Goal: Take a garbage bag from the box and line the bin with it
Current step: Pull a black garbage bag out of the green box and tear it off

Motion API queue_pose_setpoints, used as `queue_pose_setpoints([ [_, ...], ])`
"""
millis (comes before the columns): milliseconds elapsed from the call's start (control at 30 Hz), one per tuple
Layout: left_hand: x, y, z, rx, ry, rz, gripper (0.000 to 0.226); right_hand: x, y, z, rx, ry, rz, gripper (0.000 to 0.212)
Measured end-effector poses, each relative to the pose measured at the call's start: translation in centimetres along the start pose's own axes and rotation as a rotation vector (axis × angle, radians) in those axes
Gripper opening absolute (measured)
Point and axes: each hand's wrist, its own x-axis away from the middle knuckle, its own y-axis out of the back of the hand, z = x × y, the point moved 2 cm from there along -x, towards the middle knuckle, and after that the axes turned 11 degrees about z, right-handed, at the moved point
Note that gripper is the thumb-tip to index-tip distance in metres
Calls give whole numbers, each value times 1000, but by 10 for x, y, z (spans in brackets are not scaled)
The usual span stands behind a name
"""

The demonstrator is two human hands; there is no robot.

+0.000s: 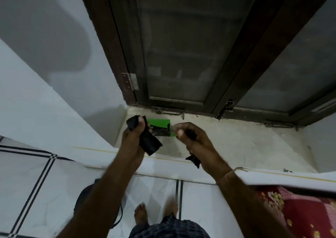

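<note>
Two hands (135, 137) (192, 137) grip 2 black bags (149, 141) (193, 160), 1 box (160, 124).

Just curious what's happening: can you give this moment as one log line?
step: separating bags | left hand: holds black bag roll | right hand: grips black bag piece | green box: on sill | bin: unseen

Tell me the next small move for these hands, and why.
Probably put the spare roll back: the left hand grips a rolled black bag piece, and the right hand is closed on another black piece. Both are folded small, above the sill by the green box. One bag must be opened before lining.
</note>
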Motion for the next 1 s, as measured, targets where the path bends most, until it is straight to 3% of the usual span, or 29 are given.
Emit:
queue_pose_setpoints([
  [67, 5, -19, 11, 112, 58, 69, 22, -2, -25, -8, 130, 1, 104, 51],
  [133, 6, -29, 22, 168, 93, 72, 29, -3, -41, -16, 222, 50, 14, 55],
  [200, 5, -28, 31, 188, 90, 75, 28, -4, -37, -26, 77, 51, -93, 38],
  [267, 2, -21, 38, 168, 84, 113, 22, -1, -29, -33, -240, -61, -53, 31],
  [333, -1, -18, 43, 110, 74, 158, 46, 3, -29, -36, -414, -123, 66, 33],
  [400, 1, -23, 42, 3, 71, 131, 79, 6, -28, -37, -399, -84, 90, 33],
  [467, 2, -25, 33, -335, -37, 74, 79, 5, -19, -37, -409, -43, -13, 29],
  [567, -13, -5, 14, -1254, -283, -80, 70, -2, 16, -42, -423, -47, -221, 24],
  [600, -22, 5, 11, -1485, -277, -92, 77, -3, 28, -45, -418, -56, -254, 25],
  [667, -36, 24, 11, -1715, -177, -31, 84, -8, 44, -51, -353, -69, -287, 25],
  [733, -43, 32, 14, -1730, -107, 38, 72, -14, 51, -57, -243, -84, -302, 23],
  [833, -45, 34, 14, -1595, -161, 64, 54, -19, 54, -64, -73, -77, -251, 20],
  [1000, -36, 25, 17, -1533, -290, 205, 51, -21, 50, -57, 37, 15, -75, 23],
])
